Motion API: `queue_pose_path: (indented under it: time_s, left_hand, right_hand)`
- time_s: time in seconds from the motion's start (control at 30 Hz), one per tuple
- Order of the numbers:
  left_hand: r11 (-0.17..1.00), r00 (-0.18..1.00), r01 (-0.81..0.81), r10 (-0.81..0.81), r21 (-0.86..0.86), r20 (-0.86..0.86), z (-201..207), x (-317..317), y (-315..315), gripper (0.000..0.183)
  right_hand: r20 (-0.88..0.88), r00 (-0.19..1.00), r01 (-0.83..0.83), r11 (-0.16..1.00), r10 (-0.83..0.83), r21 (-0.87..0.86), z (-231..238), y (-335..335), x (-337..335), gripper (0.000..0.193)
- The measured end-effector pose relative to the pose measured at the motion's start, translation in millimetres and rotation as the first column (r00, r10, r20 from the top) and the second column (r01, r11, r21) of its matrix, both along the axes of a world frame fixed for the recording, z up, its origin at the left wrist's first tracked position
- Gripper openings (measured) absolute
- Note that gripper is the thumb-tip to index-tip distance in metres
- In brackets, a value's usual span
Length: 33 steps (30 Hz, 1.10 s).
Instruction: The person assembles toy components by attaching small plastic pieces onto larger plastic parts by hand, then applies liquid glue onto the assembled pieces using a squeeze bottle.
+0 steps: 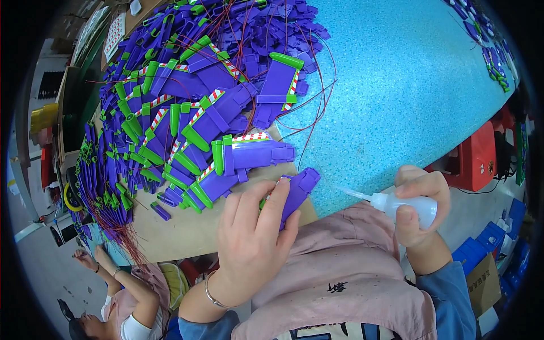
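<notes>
My left hand (pixel 252 229) is closed around a purple plastic wing part (pixel 299 192) near the table's front edge. Its fingers hide much of that part. In my right hand (pixel 424 207) is a small translucent squeeze bottle (pixel 409 209), tilted so its thin nozzle (pixel 357 194) points left toward the wing. Nozzle and wing are apart. Just beyond my left hand lies another purple wing (pixel 252 153) with a green end and a red-and-white striped edge. Similar wings (pixel 209 122) overlap in a heap behind it.
A big pile of purple parts (pixel 272 28) with thin red wires (pixel 323 96) covers the table's far left. The blue tabletop (pixel 385 85) stretches right. More parts (pixel 481 39) lie at the far right edge. A red stool (pixel 481 158) stands beyond; another person (pixel 136 300) sits at lower left.
</notes>
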<state>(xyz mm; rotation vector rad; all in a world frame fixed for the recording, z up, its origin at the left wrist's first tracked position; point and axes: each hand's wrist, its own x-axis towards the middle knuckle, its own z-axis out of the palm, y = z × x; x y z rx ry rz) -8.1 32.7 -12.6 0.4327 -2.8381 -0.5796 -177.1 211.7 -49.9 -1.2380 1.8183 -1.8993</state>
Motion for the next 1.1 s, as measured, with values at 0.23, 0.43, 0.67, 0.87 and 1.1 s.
queue_pose_path:
  time_s: [0.23,0.43,0.67,0.87,1.1]
  left_hand:
    - [1.0,1.0,-0.015,0.014,0.021,0.011,1.3,-0.1,1.5,0.048]
    - [1.0,1.0,-0.012,0.011,0.023,0.009,1.4,-0.4,2.2,0.048]
    - [0.999,1.0,-0.018,0.018,0.034,0.007,1.1,-0.8,3.4,0.049]
    - [1.0,1.0,-0.029,0.029,0.013,-0.007,0.2,-0.3,4.9,0.049]
    - [0.94,0.998,0.005,-0.027,-0.341,-0.059,-8.0,1.2,7.8,0.039]
  right_hand:
    - [-0.114,0.993,-0.039,0.999,0.039,0.004,3.4,-9.6,0.8,0.02]
    - [-0.143,0.988,-0.054,0.998,0.06,0.041,5.3,-11.3,3.8,0.02]
    - [-0.111,0.993,-0.026,0.998,0.033,0.063,2.9,-9.5,3.7,0.021]
    - [-0.102,0.994,-0.023,0.998,0.029,0.054,4.2,-7.5,1.9,0.02]
    - [0.087,0.996,-0.025,1.0,0.026,-0.009,1.4,-6.3,5.0,0.022]
